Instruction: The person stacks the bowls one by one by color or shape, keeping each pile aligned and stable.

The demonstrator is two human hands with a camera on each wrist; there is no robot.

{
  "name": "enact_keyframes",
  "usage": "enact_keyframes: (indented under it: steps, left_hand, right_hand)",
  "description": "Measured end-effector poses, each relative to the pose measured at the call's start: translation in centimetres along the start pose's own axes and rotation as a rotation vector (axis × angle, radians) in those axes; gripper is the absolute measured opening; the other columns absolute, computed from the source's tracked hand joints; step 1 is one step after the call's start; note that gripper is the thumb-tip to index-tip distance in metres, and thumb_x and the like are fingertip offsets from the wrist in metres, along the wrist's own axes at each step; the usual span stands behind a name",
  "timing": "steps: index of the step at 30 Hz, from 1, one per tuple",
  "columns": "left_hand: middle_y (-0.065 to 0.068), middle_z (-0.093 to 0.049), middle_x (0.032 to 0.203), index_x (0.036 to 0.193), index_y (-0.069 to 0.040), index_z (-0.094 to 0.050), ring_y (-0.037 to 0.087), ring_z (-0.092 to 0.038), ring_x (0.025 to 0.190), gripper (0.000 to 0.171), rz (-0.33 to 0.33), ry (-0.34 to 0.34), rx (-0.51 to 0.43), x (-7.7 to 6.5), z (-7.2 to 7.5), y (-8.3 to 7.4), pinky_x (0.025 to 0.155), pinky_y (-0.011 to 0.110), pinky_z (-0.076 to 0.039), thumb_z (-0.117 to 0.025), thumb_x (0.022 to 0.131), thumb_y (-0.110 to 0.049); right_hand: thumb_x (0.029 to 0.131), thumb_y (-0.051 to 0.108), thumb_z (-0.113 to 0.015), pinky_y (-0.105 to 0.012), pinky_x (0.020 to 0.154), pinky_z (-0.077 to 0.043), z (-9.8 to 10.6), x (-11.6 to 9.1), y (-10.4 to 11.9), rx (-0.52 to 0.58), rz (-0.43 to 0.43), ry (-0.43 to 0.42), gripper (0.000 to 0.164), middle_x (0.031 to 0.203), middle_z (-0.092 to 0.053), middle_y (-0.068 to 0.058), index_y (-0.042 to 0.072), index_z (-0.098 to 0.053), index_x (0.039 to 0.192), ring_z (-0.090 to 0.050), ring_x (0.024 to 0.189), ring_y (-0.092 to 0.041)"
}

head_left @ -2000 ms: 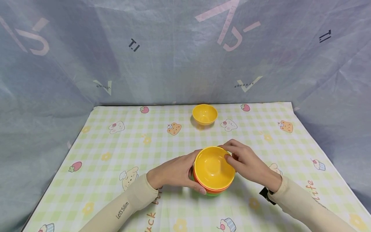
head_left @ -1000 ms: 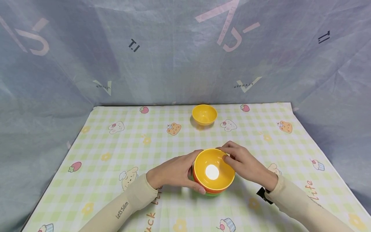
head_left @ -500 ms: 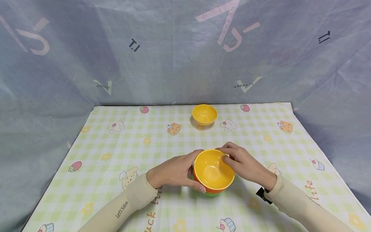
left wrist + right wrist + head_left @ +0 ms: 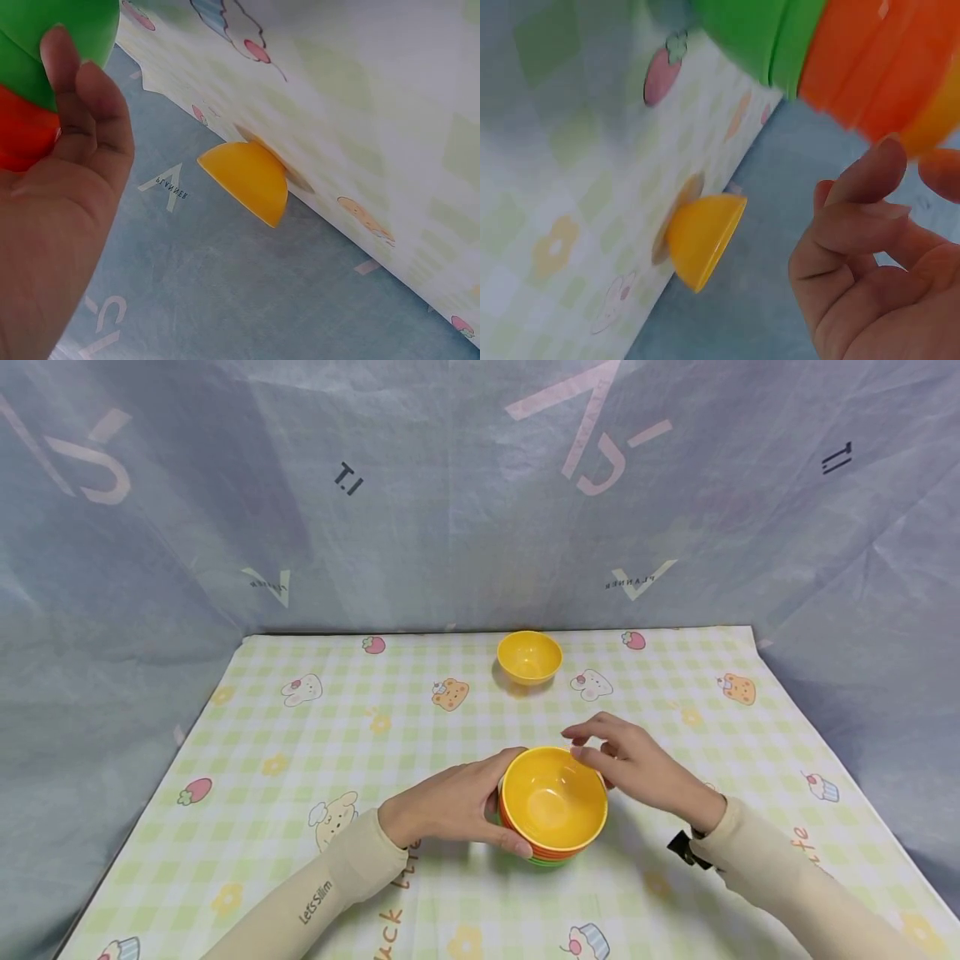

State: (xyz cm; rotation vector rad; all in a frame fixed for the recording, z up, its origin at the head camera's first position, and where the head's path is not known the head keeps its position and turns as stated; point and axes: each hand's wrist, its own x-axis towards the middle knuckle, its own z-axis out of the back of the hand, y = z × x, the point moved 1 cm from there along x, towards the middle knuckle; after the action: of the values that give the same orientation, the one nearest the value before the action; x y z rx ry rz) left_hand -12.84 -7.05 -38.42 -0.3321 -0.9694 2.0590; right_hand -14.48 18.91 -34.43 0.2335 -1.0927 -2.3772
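A stack of nested bowls stands on the table, with a yellow bowl (image 4: 553, 802) on top, orange bowls (image 4: 870, 67) under it and green bowls (image 4: 754, 37) lowest. My left hand (image 4: 461, 802) grips the stack from the left, thumb along the near side and fingers round the far side. At the upper right of the rim is my right hand (image 4: 637, 768), its fingers loosely bent and holding nothing. Its thumb lies over the top bowl's rim; whether it touches is unclear. In the right wrist view a fingertip is close against the stack's side.
Another yellow bowl (image 4: 529, 658) sits upright by itself near the table's far edge. A green checked cloth (image 4: 420, 685) with cartoon prints covers the table. Behind it hangs a grey-blue curtain (image 4: 450, 502), which also closes off both sides.
My right hand has loosened from the top yellow bowl's rim, its thumb and fingers rising away from inside it. The left hand still holds the stack in the same spot.
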Motion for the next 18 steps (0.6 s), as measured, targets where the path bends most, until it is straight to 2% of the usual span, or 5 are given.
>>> enact_keyframes:
  steps: [3, 6, 10, 12, 18]
  left_hand:
    - [-0.018, -0.045, 0.131, 0.147, -0.034, -0.021, -0.001, -0.046, 0.114, 0.100, -0.013, 0.001, -0.019, 0.0, -0.1, 0.0, 0.097, 0.033, -0.043, -0.074, 0.068, -0.064]
    - [-0.017, -0.045, 0.132, 0.148, -0.032, -0.019, -0.001, -0.045, 0.115, 0.101, -0.010, 0.014, -0.047, -0.1, -0.3, 0.2, 0.100, 0.034, -0.040, -0.074, 0.069, -0.063]
    - [-0.016, -0.045, 0.132, 0.147, -0.033, -0.019, 0.000, -0.044, 0.117, 0.100, 0.007, 0.031, -0.084, -0.2, -0.7, 0.7, 0.102, 0.034, -0.039, -0.075, 0.070, -0.061]
    - [-0.016, -0.045, 0.132, 0.147, -0.034, -0.019, 0.000, -0.043, 0.118, 0.099, 0.008, 0.034, -0.097, -0.2, -0.8, 0.8, 0.102, 0.034, -0.038, -0.075, 0.070, -0.060]
    - [-0.015, -0.044, 0.134, 0.148, -0.031, -0.018, 0.001, -0.043, 0.120, 0.098, -0.031, 0.044, -0.138, -0.2, -0.7, 0.7, 0.102, 0.034, -0.038, -0.076, 0.073, -0.054]
  right_hand:
    - [0.099, 0.027, -0.055, -0.028, 0.044, -0.045, 1.1, 0.5, -0.6, 0.072, -0.073, -0.007, 0.026, 0.108, -0.058, -0.004, 0.015, -0.060, 0.121, -0.055, 0.053, -0.022]
    - [0.100, 0.026, -0.052, -0.031, 0.044, -0.045, 2.2, 1.3, -1.6, 0.127, -0.134, -0.009, 0.030, 0.112, -0.059, -0.009, 0.012, -0.055, 0.127, -0.058, 0.059, -0.028]
    - [0.101, 0.028, -0.050, -0.036, 0.049, -0.049, 3.2, 2.5, -3.0, 0.179, -0.164, -0.007, 0.036, 0.119, -0.055, -0.012, 0.008, -0.051, 0.131, -0.061, 0.070, -0.034]
    - [0.100, 0.030, -0.051, -0.037, 0.052, -0.051, 3.6, 3.2, -3.7, 0.190, -0.166, -0.013, 0.039, 0.122, -0.053, -0.014, 0.008, -0.049, 0.132, -0.062, 0.072, -0.033]
    - [0.100, 0.029, -0.052, -0.043, 0.060, -0.055, 4.0, 5.3, -5.2, 0.271, -0.200, -0.026, 0.044, 0.123, -0.048, -0.017, 0.006, -0.043, 0.136, -0.064, 0.079, -0.034]
